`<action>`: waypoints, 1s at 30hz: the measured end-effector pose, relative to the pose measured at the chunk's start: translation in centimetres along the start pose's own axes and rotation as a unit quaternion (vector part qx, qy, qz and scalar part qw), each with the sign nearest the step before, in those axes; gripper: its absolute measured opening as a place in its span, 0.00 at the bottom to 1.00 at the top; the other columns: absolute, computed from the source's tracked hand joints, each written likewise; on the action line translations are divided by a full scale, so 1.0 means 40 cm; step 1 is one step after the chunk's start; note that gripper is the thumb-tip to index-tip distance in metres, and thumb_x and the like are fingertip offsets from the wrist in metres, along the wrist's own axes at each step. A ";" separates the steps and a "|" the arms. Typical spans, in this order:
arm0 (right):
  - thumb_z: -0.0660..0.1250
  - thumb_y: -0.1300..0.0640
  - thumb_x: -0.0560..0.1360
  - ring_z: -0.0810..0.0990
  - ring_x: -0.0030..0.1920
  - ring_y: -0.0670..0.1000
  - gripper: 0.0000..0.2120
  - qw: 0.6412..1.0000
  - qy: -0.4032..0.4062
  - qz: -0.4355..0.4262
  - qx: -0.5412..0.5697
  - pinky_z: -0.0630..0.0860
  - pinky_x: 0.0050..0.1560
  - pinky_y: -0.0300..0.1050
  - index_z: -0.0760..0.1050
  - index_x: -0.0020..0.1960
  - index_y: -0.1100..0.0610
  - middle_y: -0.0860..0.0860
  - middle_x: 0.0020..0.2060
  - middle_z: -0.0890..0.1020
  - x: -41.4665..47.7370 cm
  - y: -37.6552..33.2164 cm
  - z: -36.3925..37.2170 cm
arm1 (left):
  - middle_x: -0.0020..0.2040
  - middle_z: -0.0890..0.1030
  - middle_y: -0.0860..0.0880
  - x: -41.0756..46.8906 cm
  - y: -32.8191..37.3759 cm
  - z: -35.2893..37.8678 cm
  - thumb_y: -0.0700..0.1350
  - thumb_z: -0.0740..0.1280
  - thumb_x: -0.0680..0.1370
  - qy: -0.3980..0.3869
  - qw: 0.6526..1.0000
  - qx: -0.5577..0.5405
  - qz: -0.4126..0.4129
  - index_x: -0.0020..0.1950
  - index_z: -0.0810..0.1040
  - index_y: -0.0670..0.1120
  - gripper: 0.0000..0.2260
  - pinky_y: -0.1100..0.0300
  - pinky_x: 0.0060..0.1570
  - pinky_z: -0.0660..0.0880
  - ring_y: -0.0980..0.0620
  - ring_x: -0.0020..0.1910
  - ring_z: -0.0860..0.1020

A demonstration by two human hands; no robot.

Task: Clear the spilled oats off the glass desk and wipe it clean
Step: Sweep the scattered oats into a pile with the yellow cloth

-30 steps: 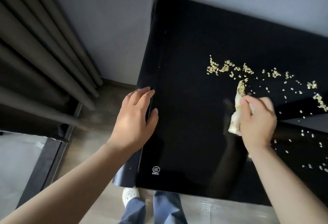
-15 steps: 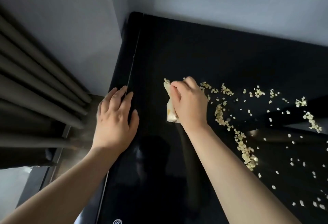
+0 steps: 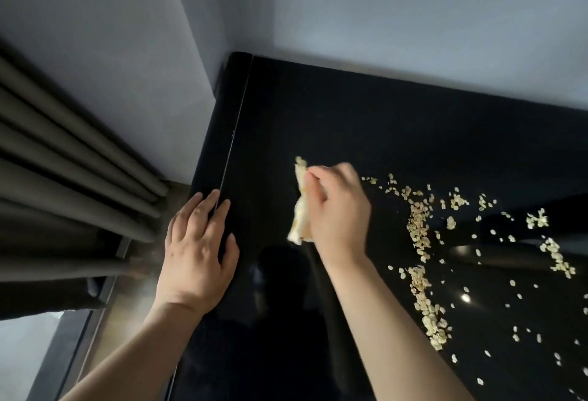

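Note:
The black glass desk (image 3: 366,120) fills the right half of the view. Pale oats (image 3: 420,235) lie on it in a curved line running down toward the lower right, with loose flakes scattered further right. My right hand (image 3: 337,209) is shut on a folded cream cloth (image 3: 300,209) and presses it on the glass, left of the oats. A few flakes cling to the cloth's top end. My left hand (image 3: 199,248) lies flat with fingers spread on the desk's left edge, holding nothing.
Grey walls meet in a corner behind the desk. Dark pleated curtains (image 3: 63,171) hang at the left. A strip of floor (image 3: 127,305) and a dark window frame show below them, left of the desk.
My right hand swept the cloth leftward across the glass, leaving the oats as a line to its right. The view shifted up toward the desk's far corner. My left hand stayed on the edge.

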State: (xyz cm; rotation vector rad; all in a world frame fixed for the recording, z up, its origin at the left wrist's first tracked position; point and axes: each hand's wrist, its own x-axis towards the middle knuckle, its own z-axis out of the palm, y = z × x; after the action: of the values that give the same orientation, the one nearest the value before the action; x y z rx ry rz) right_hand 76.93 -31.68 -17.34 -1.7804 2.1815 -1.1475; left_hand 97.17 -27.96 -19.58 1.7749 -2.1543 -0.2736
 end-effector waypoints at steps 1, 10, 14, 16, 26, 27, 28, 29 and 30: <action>0.71 0.56 0.74 0.75 0.35 0.44 0.03 1.000 -0.018 -0.008 -0.005 0.70 0.33 0.34 0.82 0.46 0.55 0.47 0.40 0.77 0.015 -0.014 0.032 | 0.70 0.70 0.42 -0.001 -0.001 0.001 0.48 0.57 0.77 0.002 1.000 0.001 0.001 0.68 0.73 0.39 0.23 0.42 0.69 0.65 0.42 0.72 0.64; 0.70 0.57 0.74 0.77 0.34 0.49 0.03 0.991 -0.006 0.025 -0.128 0.67 0.30 0.39 0.81 0.46 0.56 0.52 0.41 0.78 0.089 0.096 0.015 | 0.72 0.68 0.43 0.001 -0.001 -0.001 0.49 0.56 0.77 -0.026 1.000 0.006 -0.004 0.69 0.72 0.40 0.23 0.39 0.68 0.64 0.42 0.73 0.62; 0.69 0.58 0.75 0.79 0.34 0.59 0.05 0.968 0.047 0.140 -0.204 0.67 0.34 0.42 0.82 0.47 0.59 0.57 0.43 0.79 0.059 0.202 -0.098 | 0.72 0.68 0.43 0.005 -0.004 0.001 0.49 0.55 0.77 -0.038 0.999 0.009 -0.001 0.69 0.72 0.40 0.24 0.40 0.69 0.62 0.41 0.73 0.62; 0.68 0.59 0.76 0.79 0.37 0.59 0.06 0.957 0.065 0.197 -0.203 0.67 0.37 0.43 0.82 0.49 0.59 0.57 0.45 0.79 0.039 0.216 -0.142 | 0.72 0.68 0.42 0.006 -0.006 0.001 0.49 0.55 0.77 -0.042 0.999 0.010 0.002 0.69 0.72 0.40 0.24 0.41 0.70 0.61 0.41 0.73 0.62; 0.70 0.56 0.74 0.77 0.33 0.48 0.03 0.987 0.021 0.078 -0.136 0.73 0.29 0.40 0.82 0.45 0.56 0.50 0.39 0.77 0.017 0.022 0.027 | 0.72 0.67 0.42 0.006 -0.008 0.000 0.49 0.55 0.76 -0.045 0.999 0.013 0.010 0.69 0.71 0.39 0.24 0.40 0.69 0.60 0.41 0.73 0.61; 0.71 0.56 0.74 0.78 0.32 0.48 0.03 0.987 0.028 0.081 -0.140 0.73 0.29 0.40 0.82 0.46 0.56 0.50 0.39 0.78 0.013 0.032 0.035 | 0.72 0.67 0.42 0.006 -0.009 0.002 0.48 0.55 0.76 -0.044 0.999 0.014 0.013 0.69 0.71 0.39 0.24 0.40 0.69 0.60 0.41 0.73 0.61; 0.71 0.56 0.74 0.78 0.32 0.48 0.04 0.985 0.039 0.081 -0.147 0.73 0.29 0.40 0.82 0.46 0.56 0.50 0.40 0.78 0.008 0.048 0.033 | 0.72 0.67 0.42 0.006 -0.009 0.003 0.48 0.55 0.76 -0.044 0.999 0.016 0.015 0.69 0.71 0.39 0.24 0.40 0.69 0.60 0.41 0.73 0.60; 0.71 0.56 0.74 0.78 0.33 0.48 0.04 0.983 0.050 0.083 -0.158 0.73 0.29 0.39 0.82 0.47 0.56 0.51 0.40 0.78 0.003 0.067 0.021 | 0.72 0.67 0.42 0.007 -0.009 0.004 0.48 0.55 0.76 -0.045 0.999 0.017 0.017 0.69 0.71 0.39 0.24 0.39 0.69 0.60 0.41 0.73 0.60; 0.71 0.56 0.74 0.78 0.33 0.49 0.04 0.980 0.059 0.085 -0.170 0.72 0.30 0.39 0.82 0.47 0.56 0.51 0.40 0.78 -0.002 0.087 0.002 | 0.72 0.67 0.42 0.008 -0.009 0.005 0.48 0.55 0.76 -0.046 0.999 0.018 0.016 0.69 0.71 0.39 0.24 0.39 0.69 0.60 0.41 0.74 0.60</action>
State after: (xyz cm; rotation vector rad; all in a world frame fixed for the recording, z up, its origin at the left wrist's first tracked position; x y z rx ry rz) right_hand 74.23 -31.52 -19.50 -1.6282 2.6763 -0.9094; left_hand 97.36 -28.36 -19.84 1.7774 -2.2634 -0.3156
